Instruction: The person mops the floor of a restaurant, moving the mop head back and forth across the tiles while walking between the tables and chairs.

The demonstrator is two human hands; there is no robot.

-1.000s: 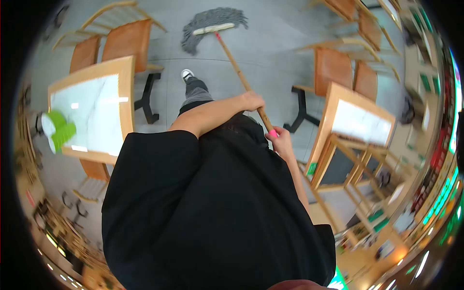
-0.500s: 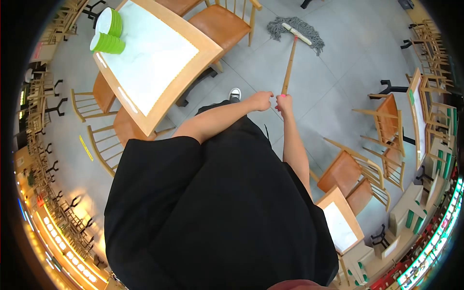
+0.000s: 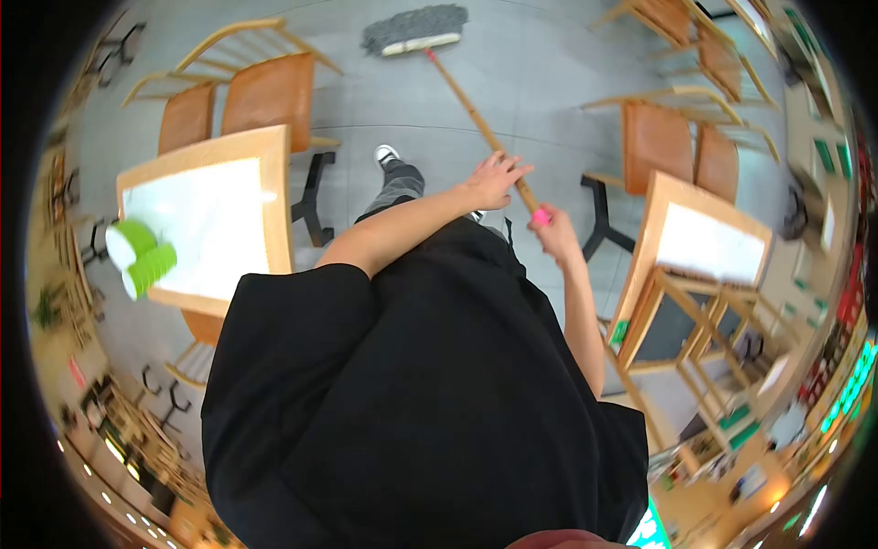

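Observation:
A mop with a grey string head [image 3: 428,18] rests on the tiled floor ahead of me, and its wooden handle [image 3: 468,107] slants back towards my body. My right hand [image 3: 555,233] is closed around the handle's upper end, beside a pink cap [image 3: 541,217]. Further down the shaft, my left hand [image 3: 494,181] lies over the handle with its fingers spread rather than wrapped round it. One sneaker [image 3: 387,154] shows on the floor beyond my left forearm.
To the left stands a wood-edged table [image 3: 277,201] with green stacked bowls [image 3: 151,269] and brown-seated chairs [image 3: 270,99]. Another table [image 3: 640,247] and more chairs [image 3: 660,146] stand to the right. Black table legs [image 3: 599,220] reach into the floor on both sides.
My view has turned and moved forward among the tables. The mop head has swung from ahead right to ahead left. My left hand has come onto the handle; its fingers have spread.

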